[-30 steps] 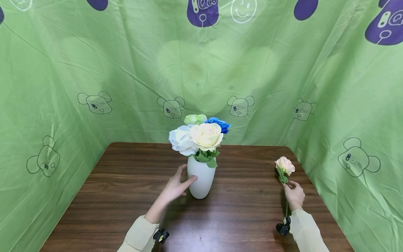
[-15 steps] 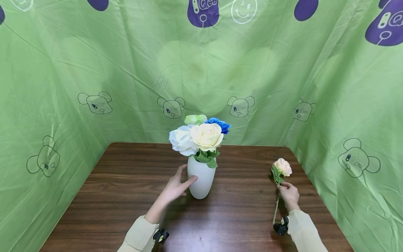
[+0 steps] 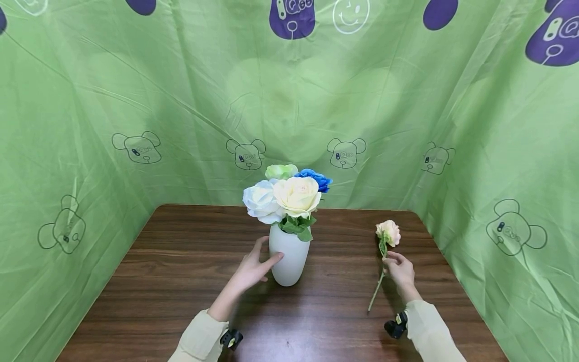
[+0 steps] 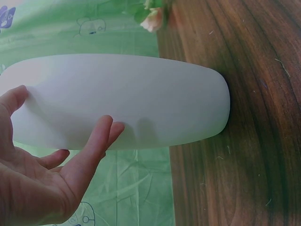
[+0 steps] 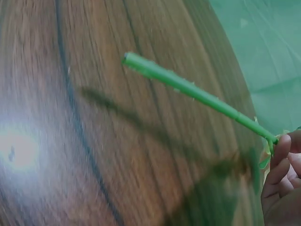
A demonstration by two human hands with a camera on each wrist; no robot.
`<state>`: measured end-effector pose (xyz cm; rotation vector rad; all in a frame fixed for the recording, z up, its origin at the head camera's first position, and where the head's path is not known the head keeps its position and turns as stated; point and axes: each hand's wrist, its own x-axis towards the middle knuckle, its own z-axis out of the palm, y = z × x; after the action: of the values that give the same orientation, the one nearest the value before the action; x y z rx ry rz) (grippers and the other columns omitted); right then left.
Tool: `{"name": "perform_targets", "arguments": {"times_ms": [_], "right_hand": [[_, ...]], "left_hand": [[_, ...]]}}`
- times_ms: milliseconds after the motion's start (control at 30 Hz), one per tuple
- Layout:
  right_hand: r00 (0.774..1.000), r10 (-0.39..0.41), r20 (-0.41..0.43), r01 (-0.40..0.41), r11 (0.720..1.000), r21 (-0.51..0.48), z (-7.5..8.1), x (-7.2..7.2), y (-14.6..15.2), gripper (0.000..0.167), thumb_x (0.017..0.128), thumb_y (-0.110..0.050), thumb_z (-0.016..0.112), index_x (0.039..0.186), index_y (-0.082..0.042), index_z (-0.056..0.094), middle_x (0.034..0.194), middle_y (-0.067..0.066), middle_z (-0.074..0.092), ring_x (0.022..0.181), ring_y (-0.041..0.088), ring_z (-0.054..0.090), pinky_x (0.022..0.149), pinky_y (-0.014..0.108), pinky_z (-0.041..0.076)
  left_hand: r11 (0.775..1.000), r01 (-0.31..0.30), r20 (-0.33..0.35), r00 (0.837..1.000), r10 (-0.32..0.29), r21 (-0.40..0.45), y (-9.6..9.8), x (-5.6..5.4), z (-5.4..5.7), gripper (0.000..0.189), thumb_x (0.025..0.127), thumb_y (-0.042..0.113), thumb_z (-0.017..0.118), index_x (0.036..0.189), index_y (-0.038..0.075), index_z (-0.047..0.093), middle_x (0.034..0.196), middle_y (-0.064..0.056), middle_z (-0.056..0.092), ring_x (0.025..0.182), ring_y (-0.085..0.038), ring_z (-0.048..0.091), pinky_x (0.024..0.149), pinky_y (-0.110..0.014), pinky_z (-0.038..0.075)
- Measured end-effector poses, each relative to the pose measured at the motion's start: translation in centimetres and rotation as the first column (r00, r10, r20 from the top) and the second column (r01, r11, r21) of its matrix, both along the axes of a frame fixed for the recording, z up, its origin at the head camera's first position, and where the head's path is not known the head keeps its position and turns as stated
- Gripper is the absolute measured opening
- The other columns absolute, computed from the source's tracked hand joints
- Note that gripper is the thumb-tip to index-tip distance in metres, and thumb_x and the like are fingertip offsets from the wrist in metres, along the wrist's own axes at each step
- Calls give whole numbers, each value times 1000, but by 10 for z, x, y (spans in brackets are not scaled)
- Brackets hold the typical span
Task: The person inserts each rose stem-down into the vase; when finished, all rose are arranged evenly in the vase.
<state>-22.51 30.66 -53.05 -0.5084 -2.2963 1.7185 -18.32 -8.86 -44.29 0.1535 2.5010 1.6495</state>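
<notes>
A white vase stands upright on the brown table, holding pale blue, cream, green and blue artificial roses. At its left side is my left hand, fingers spread and fairly straight; the thumb lies across the front. In the left wrist view, fingertips rest against the vase's pale wall. To the right, my right hand pinches a pale pink rose by its stem just below the leaves. The rose's bare green stem slants over the table, its cut end towards the vase side.
The wood-grain table is bordered at the back and sides by green printed cloth. A small black device is on the right wrist, another black device on the left.
My right hand has moved left with the pink rose, and the stem's lower end has swung out leftwards. The left hand and the vase have stayed put.
</notes>
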Motion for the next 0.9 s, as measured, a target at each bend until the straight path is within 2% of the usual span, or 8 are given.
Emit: {"name": "perform_targets", "arguments": {"times_ms": [167,267,333,433,467,567,767,900], "right_hand": [[978,83,-193,-107,987,-118,-40,-22,10,27,79,-5,61,105,0,58,70,-3,61,48,6,53,43,16,43],[970,71,-232,-110,981,-159,-66,-41,17,24,79,-5,64,103,-8,61,72,-2,62,49,5,53,42,15,43],[972,53,-231,-89,985,-149,-71,-48,14,25,79,-6,64,104,-8,61,74,-2,62,49,5,53,42,16,44],[962,70,-264,-121,976,-183,-75,-55,12,29,79,-8,66,107,-8,60,77,1,63,50,5,53,42,16,44],[950,105,-294,-172,962,-211,-63,-49,6,28,79,-6,65,107,-6,60,78,3,63,50,7,53,43,17,44],[924,160,-347,-248,942,-225,-62,-54,3,32,81,-8,64,112,-5,57,83,8,63,50,8,53,43,18,44],[906,170,-388,-249,954,-164,-68,-74,-2,38,79,-14,68,115,-11,56,91,14,60,59,14,56,46,22,48],[826,268,-496,-416,883,-217,-60,-81,-4,40,79,-8,67,117,-9,55,93,12,60,65,15,59,49,24,50]], "left_hand": [[1000,0,-6,1000,0,0,0,0,0,71,79,52,58,134,19,27,124,-32,36,47,-20,57,46,-32,50],[1000,0,-7,1000,0,-4,0,0,0,70,79,52,58,133,19,28,124,-32,36,46,-20,57,47,-32,50],[1000,0,-6,1000,0,-5,0,0,0,71,79,52,58,133,19,27,124,-32,36,46,-20,57,47,-32,50],[1000,0,-3,1000,0,-4,0,-1,0,71,79,52,58,133,19,27,125,-32,35,46,-20,57,47,-33,50],[1000,0,-3,1000,0,-3,0,-1,0,71,79,52,58,134,19,27,125,-31,35,46,-20,57,48,-33,50],[1000,-1,-3,1000,1,-2,0,0,-1,70,79,52,58,133,19,28,126,-30,35,46,-20,57,48,-34,50],[1000,1,-5,1000,-1,2,0,0,0,69,79,51,58,133,19,28,126,-31,35,47,-20,57,47,-32,50],[1000,2,-3,1000,-2,3,0,0,0,70,79,52,58,133,20,28,125,-32,36,46,-20,57,50,-36,51]]}}
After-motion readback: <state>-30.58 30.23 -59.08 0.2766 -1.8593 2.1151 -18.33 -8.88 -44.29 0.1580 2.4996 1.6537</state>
